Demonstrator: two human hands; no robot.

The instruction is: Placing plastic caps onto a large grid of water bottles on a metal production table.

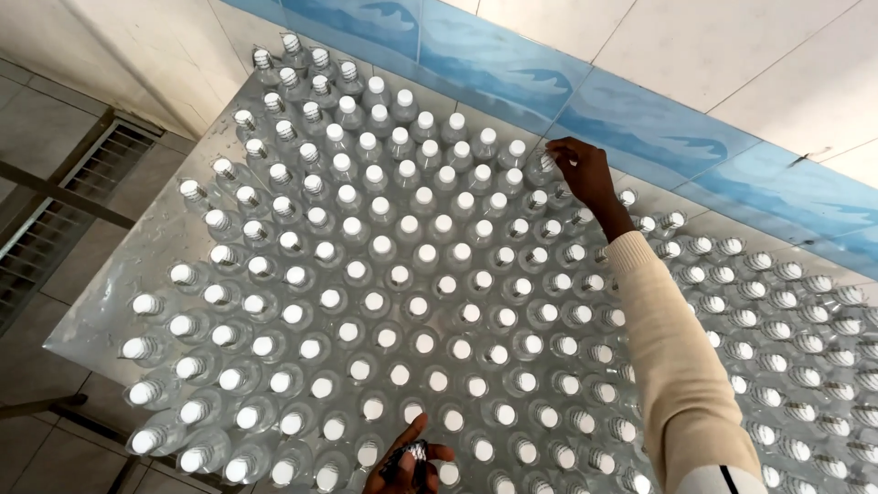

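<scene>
A steel table (pixel 110 302) is packed with several rows of clear plastic bottles (pixel 384 274). Those on the left and middle carry white caps; those on the right stand with bare threaded necks (pixel 777 320). My right hand (pixel 581 174), in a cream sleeve, reaches across to the far row by the wall. Its fingertips pinch the neck of a bottle (pixel 546 163) there. My left hand (pixel 407 462) is low at the front edge. It is closed around a small bunch of caps (pixel 410 455).
A tiled wall with a blue band (pixel 512 69) runs right behind the far row. A floor drain grate (pixel 64 201) lies on the left, beyond the table edge. Grey floor tiles surround the table's left and front sides.
</scene>
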